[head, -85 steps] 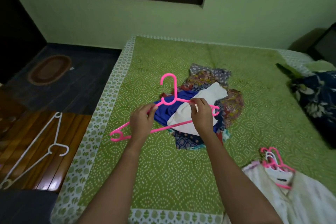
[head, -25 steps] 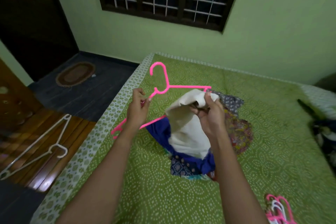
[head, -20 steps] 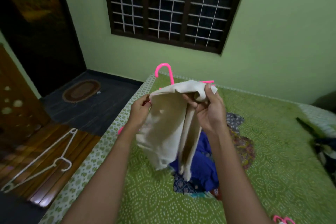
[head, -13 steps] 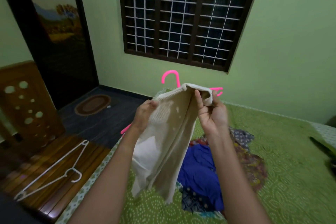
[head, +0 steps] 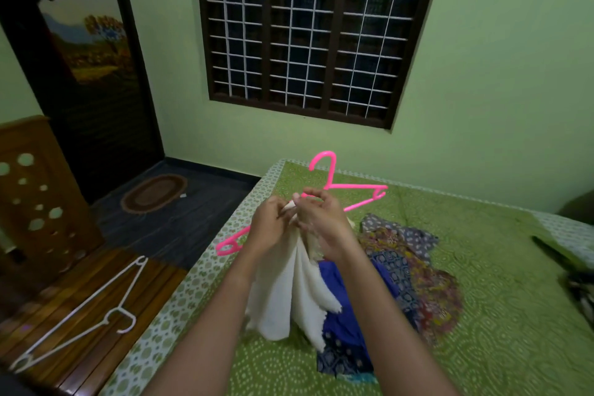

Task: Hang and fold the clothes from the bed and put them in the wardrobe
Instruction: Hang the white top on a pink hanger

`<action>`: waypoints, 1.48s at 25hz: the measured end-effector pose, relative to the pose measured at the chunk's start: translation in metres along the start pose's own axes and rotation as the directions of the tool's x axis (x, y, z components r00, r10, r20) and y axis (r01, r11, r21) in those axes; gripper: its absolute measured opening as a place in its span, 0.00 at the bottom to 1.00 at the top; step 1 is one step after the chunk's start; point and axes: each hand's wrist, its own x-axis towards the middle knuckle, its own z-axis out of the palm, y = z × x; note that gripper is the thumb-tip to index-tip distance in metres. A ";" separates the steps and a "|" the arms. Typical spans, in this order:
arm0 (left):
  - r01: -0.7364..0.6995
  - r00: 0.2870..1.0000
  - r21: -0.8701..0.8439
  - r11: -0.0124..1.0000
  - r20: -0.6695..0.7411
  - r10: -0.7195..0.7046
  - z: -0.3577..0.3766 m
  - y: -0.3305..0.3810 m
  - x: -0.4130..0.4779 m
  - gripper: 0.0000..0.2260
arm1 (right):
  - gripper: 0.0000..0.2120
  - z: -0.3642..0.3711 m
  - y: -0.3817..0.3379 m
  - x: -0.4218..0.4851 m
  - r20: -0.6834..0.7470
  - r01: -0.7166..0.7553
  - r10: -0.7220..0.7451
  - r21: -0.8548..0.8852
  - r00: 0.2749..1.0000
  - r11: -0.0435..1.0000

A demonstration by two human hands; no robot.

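Left hand and right hand, fingers curled, both pinch the top of a cream woven cloth dangling over the green patterned bed, pink plastic hanger just behind.

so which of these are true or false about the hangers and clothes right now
1. The left hand and right hand both grip the cream garment. True.
2. The pink hanger lies on the floor. False: it is raised just behind the hands, above the bed.
3. A white hanger lies on the wooden floor left of the bed. True.
4. The blue garment hangs on the pink hanger. False: it lies in the pile on the bed.
5. The cream garment is folded flat on the bed. False: it hangs from the hands.
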 end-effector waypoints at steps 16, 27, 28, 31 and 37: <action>0.036 0.999 0.000 0.999 0.009 -0.036 -0.045 0.008 0.005 0.15 | 0.09 -0.052 0.004 0.008 0.443 0.214 -0.027 -0.378 0.896 0.901; 0.166 0.983 0.017 0.986 -0.087 -0.164 -0.039 0.002 0.001 0.18 | 0.08 -0.041 0.017 0.007 0.421 0.278 -0.098 -0.392 0.902 0.877; 0.186 0.977 0.017 0.982 -0.107 -0.183 -0.039 0.000 0.001 0.18 | 0.05 -0.043 0.015 0.008 0.441 0.319 -0.099 -0.460 0.892 0.829; 0.218 0.972 -0.025 0.976 -0.079 -0.220 -0.037 -0.004 -0.002 0.15 | 0.04 -0.051 0.007 0.016 0.424 0.427 -0.124 -0.761 0.897 0.488; 0.192 0.981 -0.016 0.981 0.035 -0.191 -0.016 0.008 -0.011 0.13 | 0.10 -0.056 0.000 0.010 0.019 0.152 -0.326 -0.910 0.945 0.385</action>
